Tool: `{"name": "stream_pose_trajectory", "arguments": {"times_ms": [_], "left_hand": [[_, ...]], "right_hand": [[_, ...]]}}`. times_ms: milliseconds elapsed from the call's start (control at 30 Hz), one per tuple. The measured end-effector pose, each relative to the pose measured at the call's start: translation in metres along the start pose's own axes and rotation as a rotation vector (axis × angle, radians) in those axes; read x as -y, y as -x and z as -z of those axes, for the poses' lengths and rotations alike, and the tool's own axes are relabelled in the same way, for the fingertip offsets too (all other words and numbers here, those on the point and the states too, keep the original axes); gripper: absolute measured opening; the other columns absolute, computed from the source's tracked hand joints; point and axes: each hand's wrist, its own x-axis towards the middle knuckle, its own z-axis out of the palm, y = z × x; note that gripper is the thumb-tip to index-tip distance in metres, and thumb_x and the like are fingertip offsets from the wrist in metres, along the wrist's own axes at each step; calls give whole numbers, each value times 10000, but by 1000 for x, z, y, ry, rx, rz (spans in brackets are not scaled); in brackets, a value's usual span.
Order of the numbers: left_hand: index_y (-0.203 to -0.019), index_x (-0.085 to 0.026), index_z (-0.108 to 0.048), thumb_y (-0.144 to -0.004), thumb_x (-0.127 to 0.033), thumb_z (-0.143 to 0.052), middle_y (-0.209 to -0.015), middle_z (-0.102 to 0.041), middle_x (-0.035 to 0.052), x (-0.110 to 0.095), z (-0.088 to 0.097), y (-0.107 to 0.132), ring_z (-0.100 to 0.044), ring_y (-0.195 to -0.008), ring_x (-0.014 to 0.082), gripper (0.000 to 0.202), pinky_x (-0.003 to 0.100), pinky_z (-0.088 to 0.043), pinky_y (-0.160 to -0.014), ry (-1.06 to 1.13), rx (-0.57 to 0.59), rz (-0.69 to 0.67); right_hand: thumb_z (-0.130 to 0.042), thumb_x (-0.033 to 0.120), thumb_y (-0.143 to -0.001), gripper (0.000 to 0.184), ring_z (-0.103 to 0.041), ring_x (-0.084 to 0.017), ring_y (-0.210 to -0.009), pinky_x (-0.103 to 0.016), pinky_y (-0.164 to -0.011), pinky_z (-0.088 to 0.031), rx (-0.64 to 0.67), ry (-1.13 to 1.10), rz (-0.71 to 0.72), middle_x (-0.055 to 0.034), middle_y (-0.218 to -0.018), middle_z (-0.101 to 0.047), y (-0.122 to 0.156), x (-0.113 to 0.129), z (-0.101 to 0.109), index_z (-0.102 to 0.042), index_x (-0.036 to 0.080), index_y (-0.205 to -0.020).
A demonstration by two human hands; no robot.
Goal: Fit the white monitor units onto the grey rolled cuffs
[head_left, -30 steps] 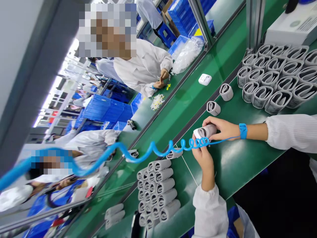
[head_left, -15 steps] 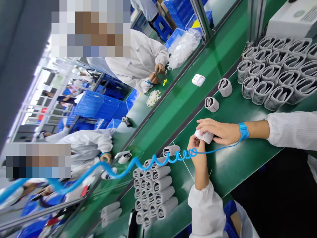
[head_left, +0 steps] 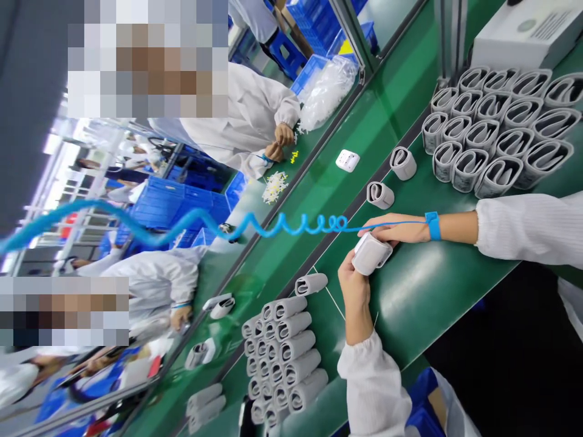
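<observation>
My left hand (head_left: 353, 285) comes up from below and grips a rolled grey cuff (head_left: 370, 255) by its near end, just above the green table (head_left: 423, 303). Coming in from the right, my right hand (head_left: 394, 227) lies over the top of the same cuff, fingers pressed along it. A blue wrist strap (head_left: 432, 224) sits on that wrist. Its coiled blue cord (head_left: 291, 224) runs off to the left.
A stack of tightly rolled cuffs (head_left: 285, 352) lies below left of my hands. Several looser cuffs (head_left: 492, 133) stand upper right by a white machine (head_left: 523, 30). Two single cuffs (head_left: 380, 194) and a small white device (head_left: 347, 160) lie beyond. A co-worker in white (head_left: 255, 121) works across the belt.
The view has shifted left and down. My hands have turned the cuff, so my left hand now holds it from below. The blue cord has swung upward.
</observation>
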Motion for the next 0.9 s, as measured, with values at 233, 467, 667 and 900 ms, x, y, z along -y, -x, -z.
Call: {"name": "stream_pose_trajectory", "arguments": {"times_ms": [233,467,667,900], "left_hand": [[-1069,-190,-879,-681,-256,-906,-1000,-848,53,-1,5,3,-740,-866,202,395,314,-596,-852,-107,25,21],[-1151,-201,-878,-705,-232,-929,-1078,-859,60,-2,10,10,-766,-964,234,450,332,-606,-912,-206,89,-42],[-1161,-190,-872,-709,-234,-919,-1088,-862,71,0,8,11,-778,-969,248,456,349,-615,-920,-194,59,-56],[-1156,-194,-860,-730,-250,-904,-1098,-857,67,-2,3,14,-780,-980,252,432,355,-612,-927,-192,57,-54]], "right_hand": [[-813,172,-799,551,-721,-154,-784,-246,-723,-568,155,89,-31,-10,-937,-820,-6,-5,13,-697,150,-1337],[-776,68,-789,588,-751,-198,-907,-249,-768,-572,65,379,104,-57,-1026,-850,1,0,9,-724,101,-1374],[-749,111,-851,479,-770,-208,-1033,-251,-871,-594,132,422,160,-90,-1156,-847,2,7,12,-744,84,-1328],[-729,108,-868,442,-775,-224,-1033,-281,-894,-603,143,466,204,-91,-1179,-843,4,10,13,-756,117,-1310]]}}
